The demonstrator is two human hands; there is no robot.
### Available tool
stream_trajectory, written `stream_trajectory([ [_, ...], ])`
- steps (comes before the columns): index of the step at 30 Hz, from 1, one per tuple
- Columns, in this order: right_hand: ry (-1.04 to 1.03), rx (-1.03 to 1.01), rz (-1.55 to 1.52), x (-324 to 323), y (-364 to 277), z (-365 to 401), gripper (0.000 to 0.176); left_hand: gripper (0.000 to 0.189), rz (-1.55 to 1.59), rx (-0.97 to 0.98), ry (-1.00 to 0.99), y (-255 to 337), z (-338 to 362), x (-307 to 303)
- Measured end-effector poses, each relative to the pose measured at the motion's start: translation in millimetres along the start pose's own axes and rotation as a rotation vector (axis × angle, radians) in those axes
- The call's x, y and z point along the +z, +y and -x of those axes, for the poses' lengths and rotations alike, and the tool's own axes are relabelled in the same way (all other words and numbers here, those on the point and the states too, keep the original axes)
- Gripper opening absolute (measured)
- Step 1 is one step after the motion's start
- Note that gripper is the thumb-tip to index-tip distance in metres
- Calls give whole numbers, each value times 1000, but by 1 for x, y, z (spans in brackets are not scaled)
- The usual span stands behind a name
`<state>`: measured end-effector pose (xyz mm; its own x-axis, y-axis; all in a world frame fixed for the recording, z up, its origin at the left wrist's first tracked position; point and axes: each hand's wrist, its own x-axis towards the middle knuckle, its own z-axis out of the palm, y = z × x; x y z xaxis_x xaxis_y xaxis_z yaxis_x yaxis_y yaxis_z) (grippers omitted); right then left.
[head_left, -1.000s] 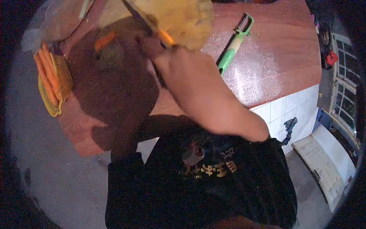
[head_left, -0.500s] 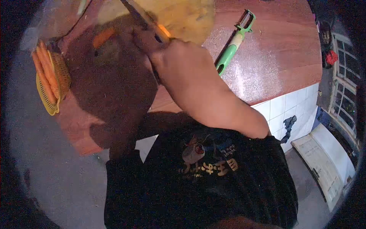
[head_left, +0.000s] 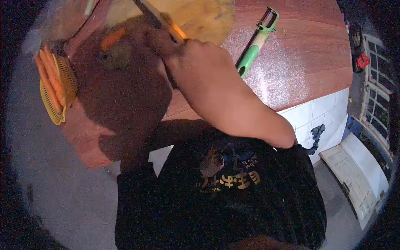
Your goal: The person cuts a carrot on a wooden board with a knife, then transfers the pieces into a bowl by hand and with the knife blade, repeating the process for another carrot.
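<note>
My right hand (head_left: 187,56) is closed around a knife (head_left: 148,14), whose dark blade points up and left over the round wooden cutting board (head_left: 204,16). A bright orange piece (head_left: 179,31), carrot-coloured, shows beside the blade, close to my knuckles. To the left, in shadow, lies a carrot piece (head_left: 113,39) with a dark end. My left forearm (head_left: 135,152) reaches up from the sleeve into deep shadow, and the fingers of that hand cannot be made out. Right of my right hand, a green-handled peeler (head_left: 252,56) rests on the reddish table.
A yellow plastic basket (head_left: 68,83) holding several carrots (head_left: 52,77) stands at the table's left edge. The wood-grain table (head_left: 308,54) ends in front at white tiles (head_left: 310,114). A white panel (head_left: 354,175) leans at the lower right.
The knife, right hand and carrot piece look almost unmoved. The whole view has shifted very slightly.
</note>
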<state>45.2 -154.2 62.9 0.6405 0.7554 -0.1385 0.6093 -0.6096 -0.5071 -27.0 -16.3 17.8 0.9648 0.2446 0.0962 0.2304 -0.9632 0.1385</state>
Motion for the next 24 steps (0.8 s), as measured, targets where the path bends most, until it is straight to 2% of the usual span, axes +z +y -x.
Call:
stream_trajectory([
  [2, -4, -18, 90, -9, -5, 6, 31, 23, -18, 1, 15, 2, 0, -5],
  [3, -8, -16, 90, -5, -4, 1, 31, 24, -23, 0, 11, 3, 39, -44],
  [4, -14, 9, 37, 2, -1, -6, 28, 24, -27, 0, 4, -4, -2, -2],
  [6, -20, 33, -24, 2, -2, -3, 25, 24, -46, -1, -8, 1, 12, -10],
  [7, -43, 22, 73, -5, -7, 2, 16, 24, -57, 4, -10, 11, 1, -3],
  [9, -58, 0, 185, -7, -5, -2, 14, 24, -74, 3, 7, 10, -3, -5],
  [11, 51, 84, -91, 8, 0, -6, 16, 24, -84, -1, -7, 10, 10, -10],
  [12, 46, 85, -94, 7, 0, -4, 16, 25, -93, -3, -12, 5, 41, -43],
  [13, 39, 20, -39, 3, -1, -3, 18, 25, -105, -1, -17, 2, 41, -46],
  [14, 37, -46, 19, -1, 0, -2, 20, 25, -117, 3, -15, -1, -4, -2],
  [17, -45, -104, 84, -8, 0, 2, 25, 25, -139, 0, 3, 17, -10, -2],
  [18, -53, -98, 80, -3, 0, 1, 25, 25, -144, 1, -7, 19, 11, -14],
  [20, 68, 38, -124, 9, 1, -7, 24, 25, -161, 1, -8, 20, -5, -2],
  [21, 74, 40, -126, 4, -3, -2, 24, 26, -173, 7, -7, 8, 38, -36],
  [22, 40, 33, -72, -4, -7, 3, 24, 26, -184, 8, 8, 23, 6, -17],
  [23, 1, 24, -15, -9, -9, 4, 36, 26, -192, 4, 22, 13, 29, -35],
  [24, -3, 28, -15, -5, -5, 2, 36, 26, -197, 5, 18, 0, -7, -12],
])
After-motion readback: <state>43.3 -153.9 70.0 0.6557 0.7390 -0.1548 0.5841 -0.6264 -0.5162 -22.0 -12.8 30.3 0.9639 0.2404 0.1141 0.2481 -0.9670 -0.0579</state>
